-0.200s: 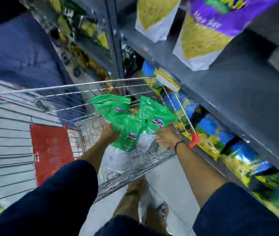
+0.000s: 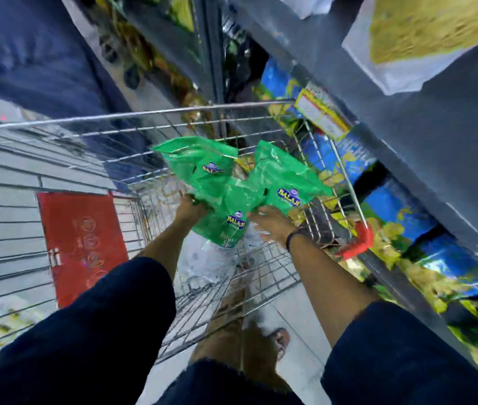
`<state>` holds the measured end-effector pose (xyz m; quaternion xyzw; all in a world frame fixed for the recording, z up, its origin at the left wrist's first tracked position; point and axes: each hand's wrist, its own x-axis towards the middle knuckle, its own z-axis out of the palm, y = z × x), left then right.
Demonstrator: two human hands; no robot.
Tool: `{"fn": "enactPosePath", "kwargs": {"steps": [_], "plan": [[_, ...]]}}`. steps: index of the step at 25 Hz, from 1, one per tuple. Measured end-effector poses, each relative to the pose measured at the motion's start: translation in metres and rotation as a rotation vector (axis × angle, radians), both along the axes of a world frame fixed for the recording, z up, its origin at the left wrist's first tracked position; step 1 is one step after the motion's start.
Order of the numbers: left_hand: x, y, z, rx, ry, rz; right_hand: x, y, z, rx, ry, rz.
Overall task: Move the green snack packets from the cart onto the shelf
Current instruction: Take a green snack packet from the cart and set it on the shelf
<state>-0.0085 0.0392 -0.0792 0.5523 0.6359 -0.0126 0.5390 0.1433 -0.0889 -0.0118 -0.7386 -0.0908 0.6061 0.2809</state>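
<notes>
1. From my remote feed: both bare hands hold a bunch of glossy green plastic snack packets (image 2: 231, 194) above the silver wire shopping cart (image 2: 132, 115), near its right side.
2. The left hand (image 2: 189, 210) is clenched on the lower edge of the leftmost packet; the right hand (image 2: 272, 222), a dark band at its wrist, presses its fingers against the packets on the right, though blur keeps me from telling how firmly it pinches them.
3. One packet hangs lowest between the two hands, its clear bottom half pointing down into the cart.
4. The grey metal shelf (image 2: 436, 135) stands just beside the cart's right edge, with blue-and-yellow snack bags (image 2: 389, 200) below it and white-and-yellow bags (image 2: 424, 33) resting on it.
</notes>
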Motion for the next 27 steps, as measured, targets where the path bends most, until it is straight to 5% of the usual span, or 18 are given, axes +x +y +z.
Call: {"fn": "enactPosePath", "kwargs": {"steps": [3, 10, 21, 27], "plan": [[-0.020, 0.010, -0.031, -0.023, 0.024, -0.058, -0.010, 0.017, -0.008, 0.042, -0.012, -0.023], [-0.016, -0.029, 0.068, 0.337, 0.059, -0.291, -0.011, -0.015, 0.030, 0.118, -0.090, -0.124], [0.119, -0.122, 0.320, 0.961, -0.535, -0.528, 0.084, -0.167, 0.280, 0.710, -0.623, -0.462], [0.266, -0.167, 0.383, 0.934, -0.846, -0.705, 0.182, -0.232, 0.355, 0.790, -0.762, -0.704]]}}
